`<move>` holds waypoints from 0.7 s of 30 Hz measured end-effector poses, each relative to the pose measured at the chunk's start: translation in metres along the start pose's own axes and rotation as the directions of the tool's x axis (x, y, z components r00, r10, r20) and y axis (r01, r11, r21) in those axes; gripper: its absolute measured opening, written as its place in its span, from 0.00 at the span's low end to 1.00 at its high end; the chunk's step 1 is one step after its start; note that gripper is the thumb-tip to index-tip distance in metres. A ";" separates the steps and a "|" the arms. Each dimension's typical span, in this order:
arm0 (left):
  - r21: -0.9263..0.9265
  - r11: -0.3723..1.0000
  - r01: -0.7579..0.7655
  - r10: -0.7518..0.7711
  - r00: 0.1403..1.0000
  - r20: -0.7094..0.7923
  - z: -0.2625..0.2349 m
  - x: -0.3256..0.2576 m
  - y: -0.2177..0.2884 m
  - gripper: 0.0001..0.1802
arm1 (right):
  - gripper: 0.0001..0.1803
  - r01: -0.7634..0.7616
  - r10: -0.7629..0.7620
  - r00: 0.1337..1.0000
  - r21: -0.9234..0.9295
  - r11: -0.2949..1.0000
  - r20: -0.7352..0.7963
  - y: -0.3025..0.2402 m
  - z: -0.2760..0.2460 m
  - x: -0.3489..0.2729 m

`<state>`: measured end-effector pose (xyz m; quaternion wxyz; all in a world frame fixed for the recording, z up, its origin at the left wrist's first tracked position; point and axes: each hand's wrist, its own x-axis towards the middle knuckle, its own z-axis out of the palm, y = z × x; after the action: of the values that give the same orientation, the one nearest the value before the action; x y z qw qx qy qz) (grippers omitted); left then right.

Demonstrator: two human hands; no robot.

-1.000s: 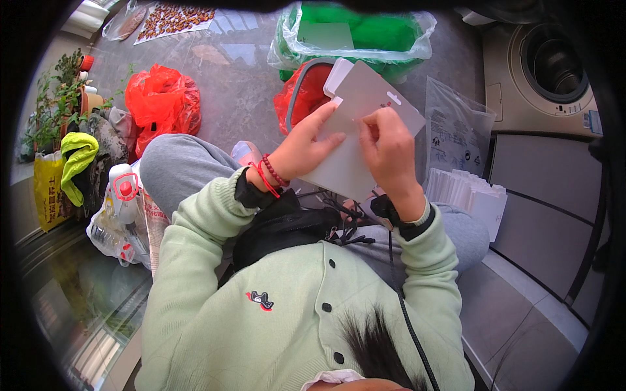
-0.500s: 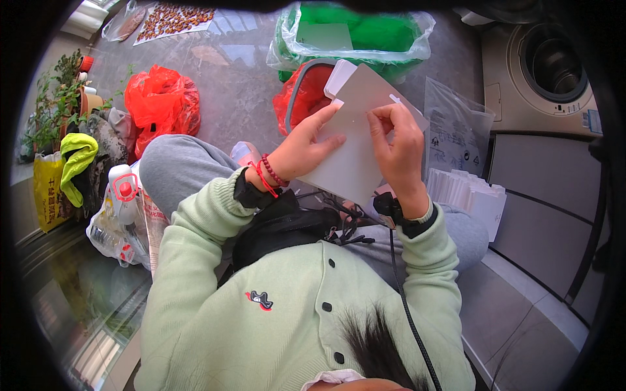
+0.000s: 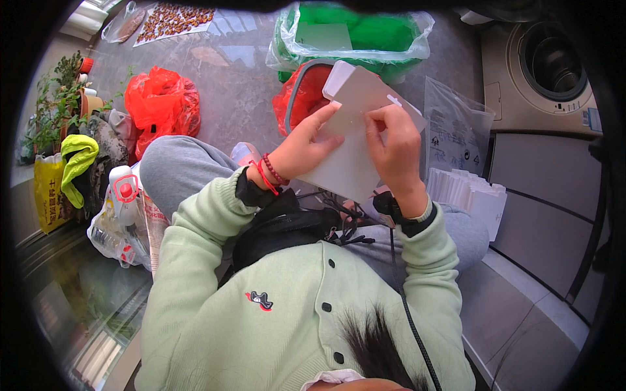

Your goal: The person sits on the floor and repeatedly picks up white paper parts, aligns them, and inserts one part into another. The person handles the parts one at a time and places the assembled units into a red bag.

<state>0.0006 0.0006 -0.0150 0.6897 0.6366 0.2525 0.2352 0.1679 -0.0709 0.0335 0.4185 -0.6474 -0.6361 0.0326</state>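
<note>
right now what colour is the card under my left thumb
The card is pale greyish white, seen best in the head view.

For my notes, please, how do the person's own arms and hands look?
Left hand and right hand are ungloved. Both sleeves are pale green knit. A black band sits on each wrist; the left adds a red beaded bracelet and a red cord. A black cable runs beside the right sleeve.
</note>
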 end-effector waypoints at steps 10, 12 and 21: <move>-0.291 0.957 0.018 -0.010 1.000 0.028 -0.011 0.005 0.015 0.27 | 0.05 -0.151 0.151 0.988 -0.043 0.988 0.003 0.014 -0.035 0.005; -0.257 0.966 0.023 -0.019 1.000 0.020 -0.010 0.005 0.016 0.27 | 0.06 -0.139 0.141 0.990 -0.079 0.987 0.018 0.015 -0.035 0.004; -0.197 0.980 0.022 -0.021 1.000 0.010 -0.010 0.003 0.016 0.30 | 0.06 -0.046 0.059 0.995 -0.155 0.987 0.083 0.020 -0.034 0.003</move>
<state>-0.0040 0.0116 0.0000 0.7528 0.5633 0.2321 0.2492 0.2035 -0.0817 0.0454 0.3385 -0.6921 -0.6371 0.0230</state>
